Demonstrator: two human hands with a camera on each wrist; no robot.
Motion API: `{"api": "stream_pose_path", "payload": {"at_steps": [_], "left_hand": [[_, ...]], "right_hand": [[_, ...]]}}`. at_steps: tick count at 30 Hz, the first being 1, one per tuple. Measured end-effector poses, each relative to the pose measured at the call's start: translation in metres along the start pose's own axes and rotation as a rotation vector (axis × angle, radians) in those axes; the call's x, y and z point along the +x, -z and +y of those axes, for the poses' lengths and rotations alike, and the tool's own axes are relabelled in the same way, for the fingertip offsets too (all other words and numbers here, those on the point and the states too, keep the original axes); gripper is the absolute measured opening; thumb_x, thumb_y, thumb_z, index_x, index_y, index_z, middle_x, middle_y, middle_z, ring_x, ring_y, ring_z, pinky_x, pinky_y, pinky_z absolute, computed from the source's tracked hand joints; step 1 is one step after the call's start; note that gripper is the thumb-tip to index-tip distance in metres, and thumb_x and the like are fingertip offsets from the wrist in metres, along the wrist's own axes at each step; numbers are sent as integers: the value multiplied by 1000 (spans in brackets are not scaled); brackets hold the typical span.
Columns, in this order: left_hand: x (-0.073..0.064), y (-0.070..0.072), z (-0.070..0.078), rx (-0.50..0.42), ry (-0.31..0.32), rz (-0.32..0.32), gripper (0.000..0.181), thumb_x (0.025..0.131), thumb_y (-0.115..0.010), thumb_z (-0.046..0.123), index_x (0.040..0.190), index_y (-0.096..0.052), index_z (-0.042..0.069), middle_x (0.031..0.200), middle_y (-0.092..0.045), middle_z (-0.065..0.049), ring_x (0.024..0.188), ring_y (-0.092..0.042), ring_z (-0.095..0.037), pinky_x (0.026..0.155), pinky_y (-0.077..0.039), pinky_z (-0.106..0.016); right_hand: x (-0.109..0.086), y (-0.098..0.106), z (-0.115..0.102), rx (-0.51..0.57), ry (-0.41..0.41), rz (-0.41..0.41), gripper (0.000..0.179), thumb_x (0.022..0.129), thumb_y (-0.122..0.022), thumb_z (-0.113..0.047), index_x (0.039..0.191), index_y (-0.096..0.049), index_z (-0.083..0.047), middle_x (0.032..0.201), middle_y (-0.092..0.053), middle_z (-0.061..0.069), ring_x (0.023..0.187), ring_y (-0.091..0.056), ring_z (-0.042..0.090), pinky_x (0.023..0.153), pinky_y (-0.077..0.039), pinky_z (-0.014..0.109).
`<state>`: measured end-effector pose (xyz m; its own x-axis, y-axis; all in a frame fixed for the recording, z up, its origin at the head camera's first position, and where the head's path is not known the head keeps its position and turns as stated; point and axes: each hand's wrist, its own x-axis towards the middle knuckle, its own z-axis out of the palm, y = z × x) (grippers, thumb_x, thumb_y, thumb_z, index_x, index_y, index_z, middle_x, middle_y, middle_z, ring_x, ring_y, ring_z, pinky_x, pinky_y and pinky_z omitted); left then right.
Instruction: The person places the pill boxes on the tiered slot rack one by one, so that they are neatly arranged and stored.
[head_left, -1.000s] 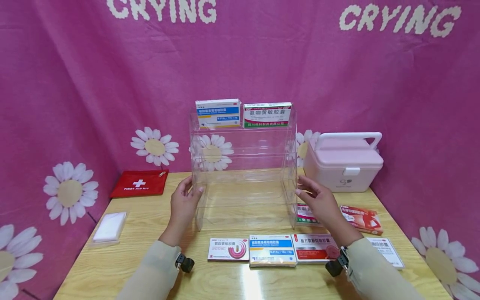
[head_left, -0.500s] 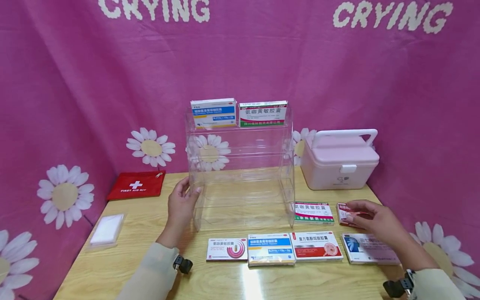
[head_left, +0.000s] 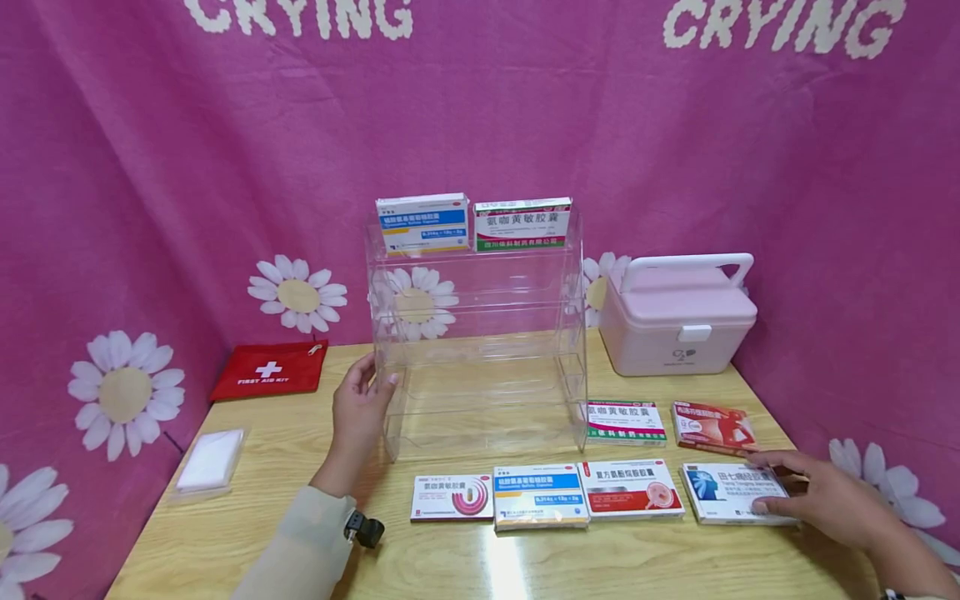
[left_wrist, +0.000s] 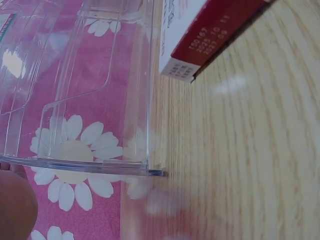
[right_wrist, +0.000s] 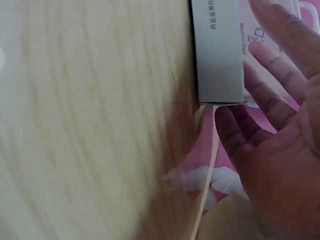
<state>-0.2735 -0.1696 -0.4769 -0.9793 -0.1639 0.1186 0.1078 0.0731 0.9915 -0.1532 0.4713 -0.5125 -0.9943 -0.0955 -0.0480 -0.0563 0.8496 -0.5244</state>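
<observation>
A clear plastic tiered display rack (head_left: 480, 410) stands on the table. My left hand (head_left: 360, 412) holds its left side panel, thumb in front; in the left wrist view only part of that hand (left_wrist: 15, 205) shows at the rack's edge (left_wrist: 100, 166). At the right, my right hand (head_left: 840, 504) rests at the right end of a white medicine box (head_left: 731, 496) with a blue picture. Its thumb lies over the box's face and its fingers reach along the far edge. In the right wrist view, loosely extended fingers (right_wrist: 280, 65) are beside the box's end (right_wrist: 218, 55).
Two medicine boxes stand on the rack's top tier. Several more lie in front and to the right, among them a red box (head_left: 716, 427) and a blue-white box (head_left: 542, 497). A pink medicine chest (head_left: 678, 321), red first aid pouch (head_left: 270, 369) and white packet (head_left: 210, 460) stand around.
My right hand has left the rack's right side, touched the red box, then moved nearer to the white medicine box. The left hand has stayed on the rack.
</observation>
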Motion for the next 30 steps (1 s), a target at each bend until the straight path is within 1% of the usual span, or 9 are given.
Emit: {"api": "stream_pose_path", "payload": {"at_steps": [3, 8, 10, 15, 19, 22, 26, 28, 30], "left_hand": [[-1, -1, 2, 2, 19, -8, 59, 108, -70, 16, 162, -47, 9, 171, -45, -13, 159, -46, -31, 115, -48, -34], [-2, -1, 1, 13, 29, -13, 59, 108, -71, 20, 162, -47, 12, 172, -45, -11, 158, -47, -29, 116, -49, -35], [-2, -1, 0, 18, 31, -7, 59, 108, -71, 21, 162, -48, 13, 171, -45, -10, 158, -47, -29, 116, -49, -35], [-3, 1, 0, 13, 20, 5, 59, 108, -71, 18, 162, -47, 11, 170, -46, -12, 158, -47, -31, 116, -48, -35], [-2, 1, 1, 5, 12, 1, 58, 108, -71, 16, 161, -48, 10, 170, -47, -13, 158, -47, -30, 115, -48, -35], [-2, 1, 0, 2, 21, 1, 58, 108, -70, 16, 161, -48, 10, 170, -47, -13, 158, -48, -30, 115, -49, -34], [-1, 2, -1, 5, 27, 6, 58, 108, -70, 16, 162, -48, 11, 170, -47, -12, 158, -48, -30, 115, -49, -34], [-1, 2, -1, 3, 22, 6, 58, 108, -70, 15, 161, -48, 10, 170, -46, -13, 158, -47, -30, 115, -49, -34], [0, 2, -2, 2, 16, 6, 58, 108, -71, 15, 161, -48, 10, 170, -47, -13, 158, -47, -31, 114, -49, -34]], "right_hand": [[-4, -4, 5, -4, 50, 24, 65, 82, -96, -34, 138, -72, -13, 141, -66, 26, 107, -52, -10, 82, -45, 13], [-10, -11, 13, 32, 164, 64, 66, 77, -98, -26, 138, -72, -19, 139, -67, 4, 115, -42, -23, 87, -33, 2], [-10, -11, 14, 24, 170, 64, 68, 77, -98, -28, 139, -72, -20, 141, -68, 6, 116, -40, -24, 87, -31, 1], [-6, -9, 9, -36, 114, 32, 81, 75, -99, -39, 147, -67, -20, 148, -61, 31, 117, -38, -20, 86, -31, 4], [-4, -8, 5, -41, 111, 27, 87, 73, -101, -35, 149, -63, -18, 148, -57, 34, 120, -42, -7, 86, -29, 7], [-3, -4, 5, -55, 109, 26, 85, 74, -100, -30, 147, -61, -15, 145, -60, 32, 115, -47, -3, 85, -35, 11], [-2, 0, 9, 89, 160, 23, 63, 83, -92, -9, 139, -61, -7, 129, -69, 3, 102, -52, -11, 77, -49, 14], [-2, 1, 10, 209, 214, 19, 50, 88, -84, 5, 132, -62, -4, 118, -69, -12, 98, -57, -12, 73, -53, 14], [-3, 4, 9, 280, 229, 19, 40, 92, -77, 12, 126, -65, -4, 110, -68, -24, 96, -60, -11, 72, -54, 13]]}}
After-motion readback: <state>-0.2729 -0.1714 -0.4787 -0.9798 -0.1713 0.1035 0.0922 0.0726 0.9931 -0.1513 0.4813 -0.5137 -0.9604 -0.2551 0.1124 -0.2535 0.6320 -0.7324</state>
